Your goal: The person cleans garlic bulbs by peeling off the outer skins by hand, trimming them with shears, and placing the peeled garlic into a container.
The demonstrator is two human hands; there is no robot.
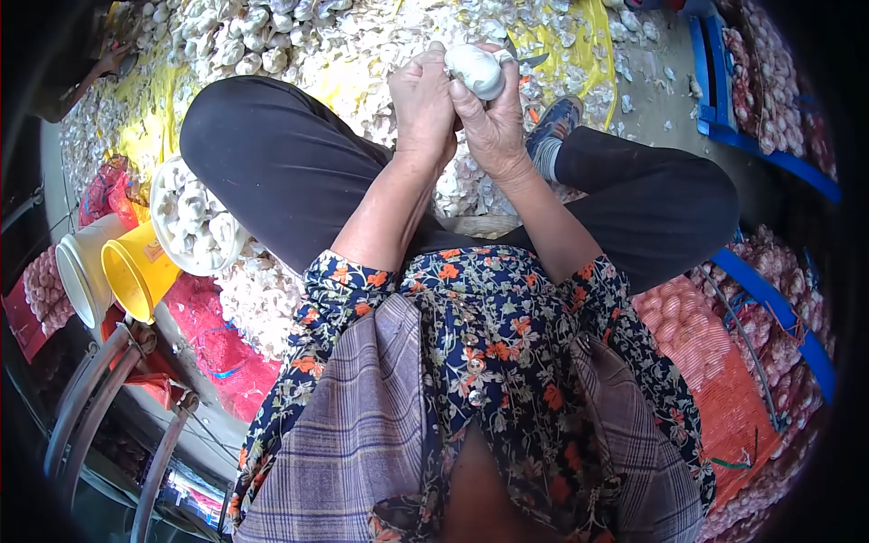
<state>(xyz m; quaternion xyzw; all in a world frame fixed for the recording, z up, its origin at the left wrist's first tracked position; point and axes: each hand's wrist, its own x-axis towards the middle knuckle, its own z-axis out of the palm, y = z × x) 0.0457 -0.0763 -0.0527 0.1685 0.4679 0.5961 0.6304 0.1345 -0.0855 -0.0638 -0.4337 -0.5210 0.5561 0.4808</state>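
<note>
A white garlic bulb (pixel 476 72) is held up in front of me, at the top centre of the head view. My right hand (pixel 493 122) has its fingers and thumb closed round the bulb. Beside it, touching, my left hand (pixel 422 104) is closed in a fist with its thumb up against the bulb's left side; anything inside it is hidden. A dark, blade-like tip (pixel 534 61) sticks out just right of the bulb. Loose garlic skins (pixel 362 45) cover the ground beyond the hands.
Garlic bulbs fill a white tub (pixel 237 246) at left, near a yellow bucket (pixel 127 282) and a white bucket (pixel 74 288). Red net sacks (pixel 701 362) and blue bars (pixel 715 81) stand at right. Another person's hand (pixel 113 61) shows at upper left. Piled bulbs (pixel 249 36) lie at the top.
</note>
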